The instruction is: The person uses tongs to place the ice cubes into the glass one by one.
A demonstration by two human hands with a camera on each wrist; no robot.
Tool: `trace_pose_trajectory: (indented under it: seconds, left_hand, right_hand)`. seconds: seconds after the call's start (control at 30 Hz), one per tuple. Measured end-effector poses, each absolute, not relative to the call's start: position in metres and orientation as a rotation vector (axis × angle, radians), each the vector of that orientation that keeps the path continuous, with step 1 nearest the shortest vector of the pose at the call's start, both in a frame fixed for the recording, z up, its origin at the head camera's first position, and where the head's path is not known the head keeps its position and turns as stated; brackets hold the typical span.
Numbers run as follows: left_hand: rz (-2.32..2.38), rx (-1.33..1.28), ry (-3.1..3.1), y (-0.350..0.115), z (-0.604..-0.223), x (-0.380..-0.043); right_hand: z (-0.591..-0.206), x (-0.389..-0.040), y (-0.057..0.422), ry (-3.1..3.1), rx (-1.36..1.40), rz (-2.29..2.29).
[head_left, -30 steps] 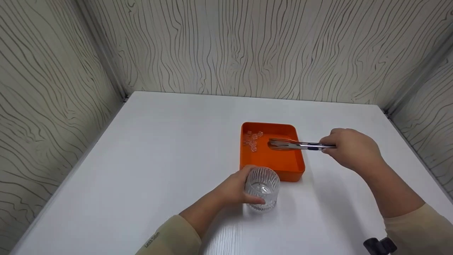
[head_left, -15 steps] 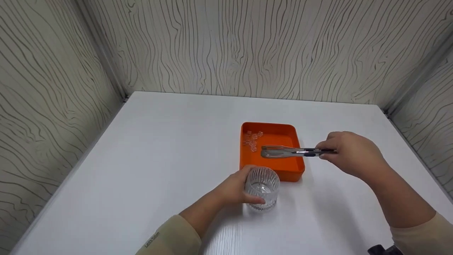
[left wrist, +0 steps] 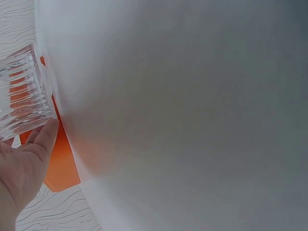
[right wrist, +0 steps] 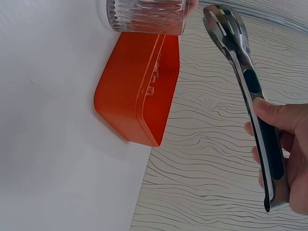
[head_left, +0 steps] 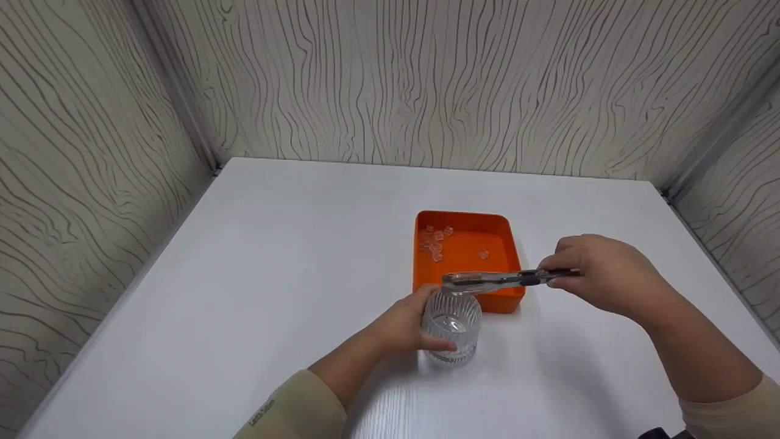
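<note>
left hand [head_left: 399, 324] is gripping a glass [head_left: 460, 344] on the bench [head_left: 304, 244]; right hand [head_left: 606, 271] is gripping tongs [head_left: 495, 280], hovering them over the glass; clear cubes [head_left: 437, 247] are lying in the orange tray [head_left: 468, 244].

from where i sit, i have a smooth white counter [head_left: 292, 244] in view, with its back edge and both sides showing and its near edge outside the head view. right of its middle i see an open orange tray [head_left: 503, 303] with rounded corners, sitting flat. just in front of that, a clear ribbed glass [head_left: 453, 329] stands upright; i can't tell if the two touch. soft shadows fall across the surface, and my right wrist view picks out a small dark mark [right wrist: 32, 82] on it.
</note>
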State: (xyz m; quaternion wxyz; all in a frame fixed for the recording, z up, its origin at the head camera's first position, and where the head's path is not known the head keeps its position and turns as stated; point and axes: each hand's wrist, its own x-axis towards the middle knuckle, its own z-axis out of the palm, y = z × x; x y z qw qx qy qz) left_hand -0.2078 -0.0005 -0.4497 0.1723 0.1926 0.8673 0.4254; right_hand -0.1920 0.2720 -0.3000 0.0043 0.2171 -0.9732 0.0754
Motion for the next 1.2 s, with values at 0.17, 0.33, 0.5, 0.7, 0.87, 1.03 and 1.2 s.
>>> trace_pose_trajectory:
  seconds: [0.17, 0.33, 0.5, 0.7, 0.87, 1.03, 1.2]
  left_hand:
    - [1.212, 0.548, 2.46, -0.0005, -0.4496, -0.2071]
    - [1.228, 0.548, 2.454, -0.0008, -0.45, -0.207]
    - [1.235, 0.547, 2.447, -0.0006, -0.4501, -0.2071]
    - [1.242, 0.53, 2.435, -0.0005, -0.4486, -0.2062]
    - [1.238, 0.53, 2.439, -0.0007, -0.4483, -0.206]
    - [1.233, 0.564, 2.454, -0.0011, -0.4506, -0.2074]
    - [1.236, 0.561, 2.455, -0.0006, -0.4511, -0.2078]
  right_hand:
    - [-0.3022, -0.1918, 0.2729, -3.034, 0.757, 0.201]
    - [-0.3045, -0.1924, 0.2713, -3.058, 0.764, 0.172]
    - [-0.3068, -0.193, 0.2692, -3.091, 0.729, 0.185]
    - [-0.3079, -0.1931, 0.2688, -3.117, 0.704, 0.201]
    - [-0.3078, -0.1927, 0.269, -3.12, 0.713, 0.2]
    - [-0.3084, -0.194, 0.2709, -3.06, 0.783, 0.156]
    - [-0.3073, -0.1958, 0.2729, -3.063, 0.785, 0.16]
